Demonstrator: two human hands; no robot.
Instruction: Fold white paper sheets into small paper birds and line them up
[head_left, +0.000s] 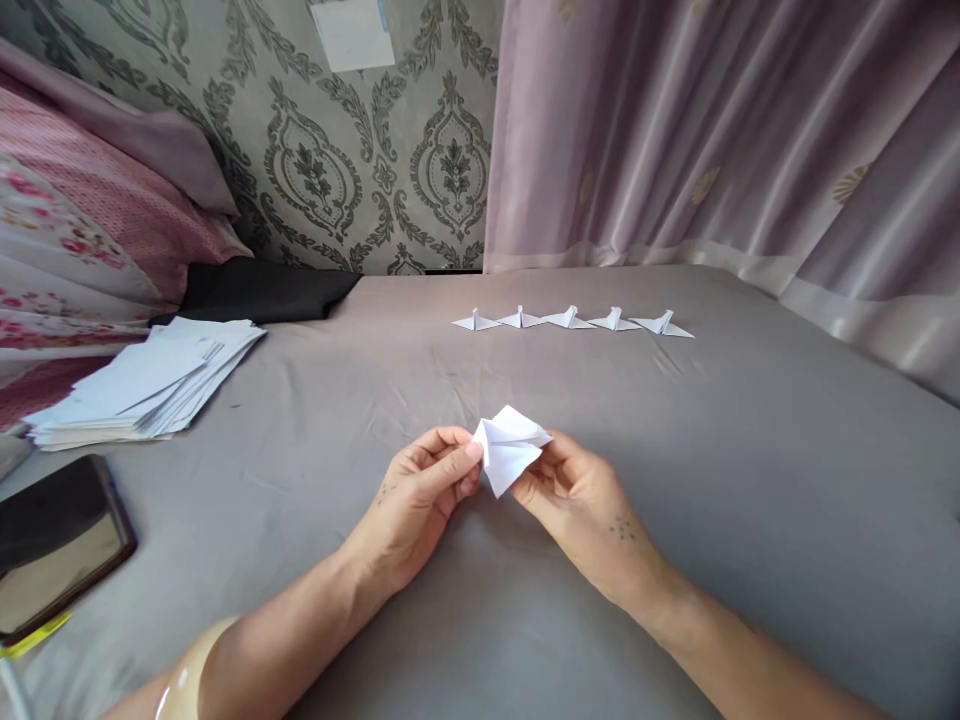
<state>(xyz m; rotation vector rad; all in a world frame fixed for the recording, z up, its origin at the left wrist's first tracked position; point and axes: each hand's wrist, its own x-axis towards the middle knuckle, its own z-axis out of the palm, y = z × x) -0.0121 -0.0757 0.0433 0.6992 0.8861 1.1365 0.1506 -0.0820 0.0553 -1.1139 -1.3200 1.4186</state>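
Note:
Between my two hands is a folded white paper piece, with pointed corners and creased flaps, held above the grey sheet. My left hand pinches its left corner between thumb and fingers. On the other side, my right hand grips the right edge, its fingertips partly hidden behind the paper. Farther back, several small folded paper birds stand in a row, wing tips close together or touching.
A stack of white papers lies at the left, in front of a folded black cloth. Nearer me on that side is a dark phone with something yellow beneath it. Pink curtains hang behind and to the right.

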